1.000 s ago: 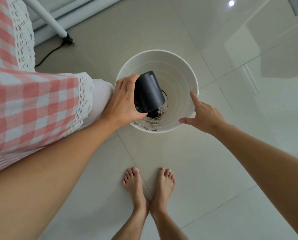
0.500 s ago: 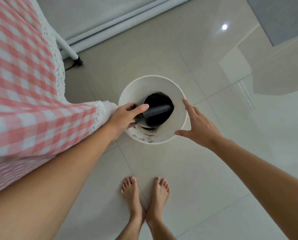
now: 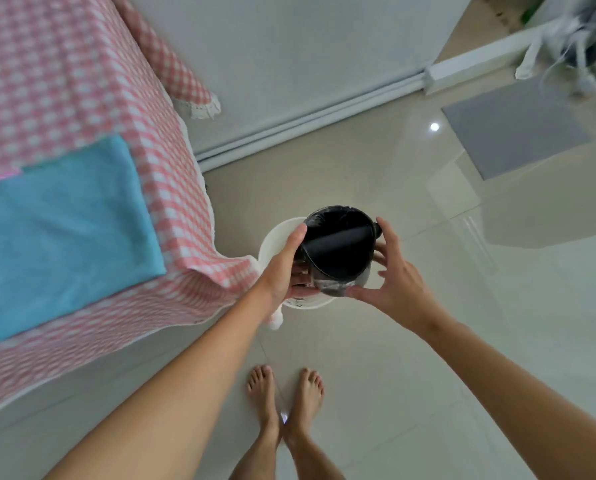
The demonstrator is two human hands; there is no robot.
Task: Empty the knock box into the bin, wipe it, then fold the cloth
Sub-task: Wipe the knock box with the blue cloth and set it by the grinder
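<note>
Two hands: the knock box (image 3: 338, 251) is held mouth-up between them, above the bin (image 3: 272, 244).
Left hand (image 3: 286, 268): curled round the box's left wall, thumb up at the rim, fingers tucked under.
Right hand (image 3: 390, 275): cupped round the right wall, thumb near the base, fingers spread along the side.
Knock box: black, upright, bar visible across the opening; pale smears and dark residue are seen on the near outer wall. Whether any grounds are left inside cannot be told.
Bin: white, on the floor (image 3: 393, 375), mostly hidden under the box, just beside the table (image 3: 81, 81) corner.
Progress: emptying is judged done or nearly so, as the box is held upright.
Left to do: wiping, then folding.
Cloth (image 3: 57, 244): blue, laid flat and unfolded on the table, left of the box, untouched.
Surface: table covered with a pink checked tablecloth, lace edge hanging by the bin.
Room: pale glossy floor tiles, white wall at the far side, grey mat far right.
</note>
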